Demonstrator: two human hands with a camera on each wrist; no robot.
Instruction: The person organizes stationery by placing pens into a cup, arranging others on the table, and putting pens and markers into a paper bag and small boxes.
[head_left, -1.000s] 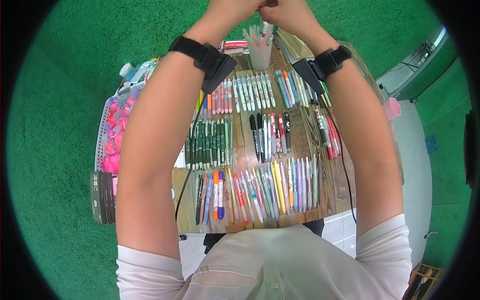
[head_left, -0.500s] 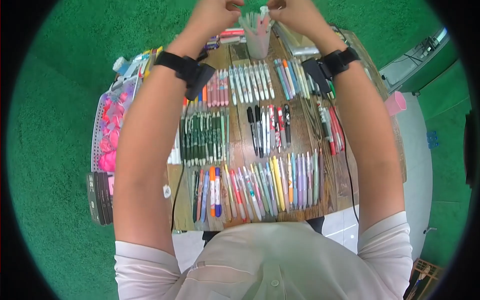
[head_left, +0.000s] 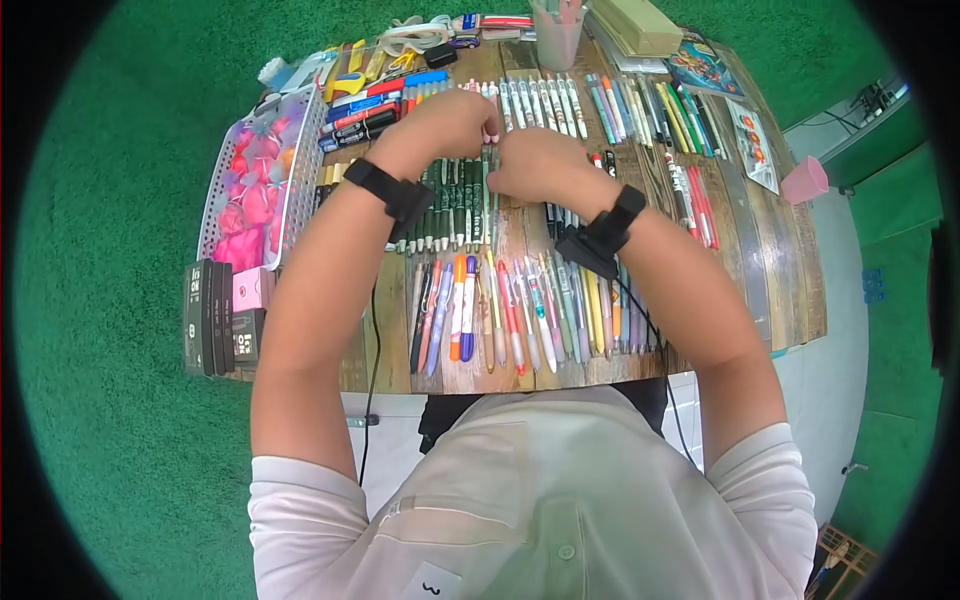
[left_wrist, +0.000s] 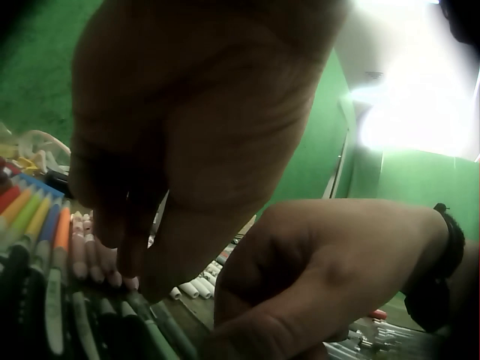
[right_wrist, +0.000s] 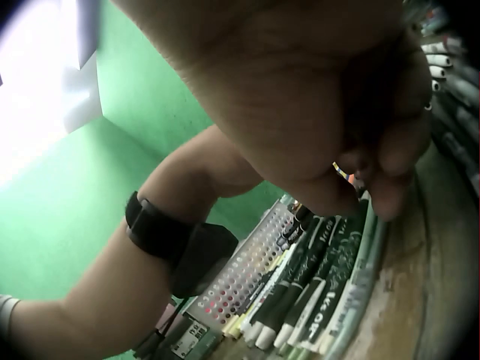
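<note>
Side by side, both hands are low over the right end of a row of dark green pens (head_left: 445,215). A pale green pen (head_left: 487,215) lies at that end. My right hand (head_left: 545,165) has its thumb and fingers on either side of this pen's far end, pinching it in the right wrist view. My left hand (head_left: 450,125) has its fingers bent down close to the same end, over the pink pens (left_wrist: 90,255). Whether it holds anything I cannot tell, as its own palm and fingers hide the tips.
White patterned pens (head_left: 545,105) lie behind the hands; mixed coloured pens (head_left: 520,310) line the near edge. At the back stands a cup (head_left: 558,40) of pens. A white basket (head_left: 295,180) of pink items is left, a pink cup (head_left: 805,180) right.
Both hands have come from the pen cup at the back toward me, down to the right end of the green row. The head view has shifted, showing more of the table's back.
</note>
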